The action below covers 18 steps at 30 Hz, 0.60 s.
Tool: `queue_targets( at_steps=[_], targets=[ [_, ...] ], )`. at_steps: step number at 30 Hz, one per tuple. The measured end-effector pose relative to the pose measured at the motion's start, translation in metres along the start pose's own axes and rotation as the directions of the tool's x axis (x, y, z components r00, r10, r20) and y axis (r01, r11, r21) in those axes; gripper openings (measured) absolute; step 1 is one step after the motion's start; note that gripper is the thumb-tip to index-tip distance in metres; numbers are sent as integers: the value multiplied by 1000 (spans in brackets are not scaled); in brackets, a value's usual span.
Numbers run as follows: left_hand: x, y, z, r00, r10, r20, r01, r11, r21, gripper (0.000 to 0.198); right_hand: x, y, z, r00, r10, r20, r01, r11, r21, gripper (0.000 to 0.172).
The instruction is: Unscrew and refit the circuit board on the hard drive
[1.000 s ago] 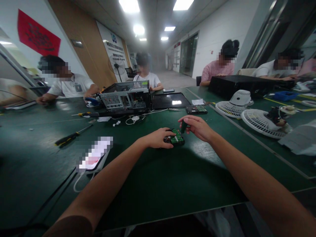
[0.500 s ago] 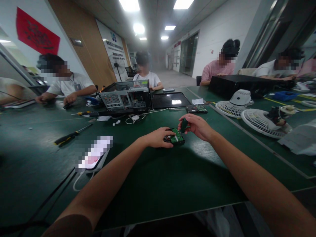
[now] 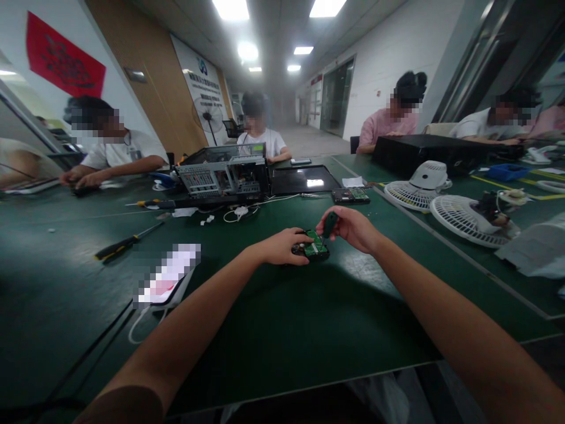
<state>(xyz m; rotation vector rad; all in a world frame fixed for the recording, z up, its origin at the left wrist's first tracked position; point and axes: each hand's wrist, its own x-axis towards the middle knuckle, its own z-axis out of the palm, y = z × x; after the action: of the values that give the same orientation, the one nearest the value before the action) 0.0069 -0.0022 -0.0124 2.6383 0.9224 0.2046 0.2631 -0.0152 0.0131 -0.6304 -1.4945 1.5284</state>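
A hard drive (image 3: 318, 252) with a green circuit board facing up lies on the green table. My left hand (image 3: 289, 244) grips its left side, with thumb at the near edge and fingers over the far edge. A small screwdriver with a dark green handle (image 3: 329, 225) is pinched in my right hand (image 3: 352, 227). It stands nearly upright over the board's right part; I cannot make out whether the tip sits in a screw. Further back lies a second hard drive (image 3: 351, 195), which neither hand touches.
At left are a yellow-black screwdriver (image 3: 121, 246) and a phone (image 3: 170, 277) with a white cable. An open computer case (image 3: 223, 176) and a black panel (image 3: 302, 178) stand behind. Fan parts (image 3: 463, 221) and a black case (image 3: 428, 154) lie right. Several people sit around the table.
The screwdriver handle and my right fingers have shifted slightly, the fingers wrapping lower around it. My left hand stays on the hard drive. At far left, a co-worker's hands have drawn together.
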Motion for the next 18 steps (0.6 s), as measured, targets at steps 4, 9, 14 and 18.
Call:
queue_targets(
  at_steps=[4,9,14,18],
  targets=[
    [0,0,0,1000,1,2,-1,1000,-4,75,1,0,-2,1000,19,-2,-19,1000,23,27],
    [0,0,-1,1000,10,2,-10,1000,-5,76,-2,-4,1,1000,12,10,-11,999,-47,25],
    [0,0,0,1000,7,2,-7,1000,-5,75,-5,-6,3,1000,14,23,-11,995,-95,25],
    [0,0,-1,1000,2,5,-2,1000,-12,75,-5,-6,3,999,7,54,-2,996,-89,26]
  ],
)
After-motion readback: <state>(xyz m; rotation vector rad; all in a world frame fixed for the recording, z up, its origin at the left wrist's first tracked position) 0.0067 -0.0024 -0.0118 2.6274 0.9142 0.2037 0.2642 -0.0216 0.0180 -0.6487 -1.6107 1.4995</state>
